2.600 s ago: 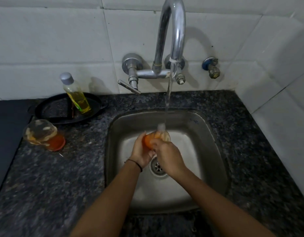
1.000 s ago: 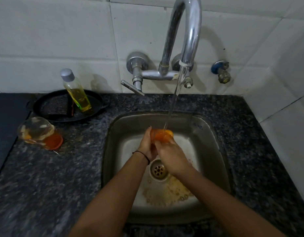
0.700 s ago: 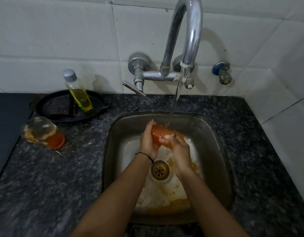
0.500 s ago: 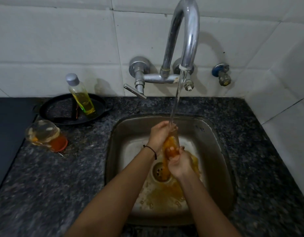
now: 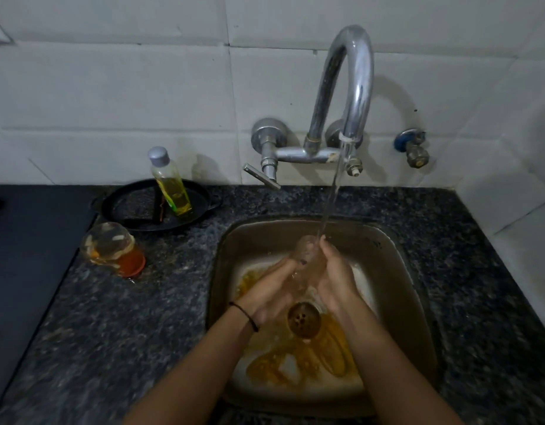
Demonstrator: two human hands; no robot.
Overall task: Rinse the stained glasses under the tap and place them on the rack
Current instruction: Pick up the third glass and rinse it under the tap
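Head view: both hands cup one glass between them over the sink, the left hand and right hand each closed round its sides, and the stream from the tap lands at its far end. It looks clear now, with orange runoff pooled in the near basin, so the rinsing step seems almost done. Next it needs draining and carrying to a rack, which is not in view; a second stained glass waits on the desk at left.

The dark granite counter carries a tipped stained glass and a black pan beside the sink.
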